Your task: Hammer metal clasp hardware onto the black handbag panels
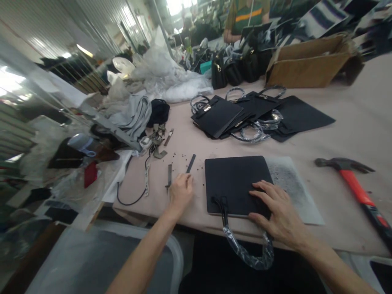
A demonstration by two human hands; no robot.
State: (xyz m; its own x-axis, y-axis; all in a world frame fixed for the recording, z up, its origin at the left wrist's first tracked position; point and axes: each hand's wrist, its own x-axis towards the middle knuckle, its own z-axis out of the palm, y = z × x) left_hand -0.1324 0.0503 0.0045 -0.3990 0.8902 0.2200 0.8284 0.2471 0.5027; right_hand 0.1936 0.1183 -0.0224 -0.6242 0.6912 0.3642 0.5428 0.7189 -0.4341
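My left hand (pixel 181 190) is low over the table with its fingers closed on the near end of a thin dark flat metal tool (pixel 191 162). Just left of that hand lies a second narrow metal tool (pixel 169 175). My right hand (pixel 277 208) rests, fingers spread, on the right part of a black bag panel (pixel 235 175) that lies flat at the table's front edge. A plastic-wrapped handle (pixel 245 255) is attached to the panel and hangs over the edge. Partly under the panel is a pale, dark-smudged slab (pixel 294 188).
A claw hammer (pixel 357 185) with a red and black handle lies on the right. Several black panels with wrapped handles (pixel 220 116) are piled farther back, before a cardboard box (pixel 309 65) and finished black bags (pixel 219 71). Small dark bits dot the table. Another person (pixel 248 16) sits beyond.
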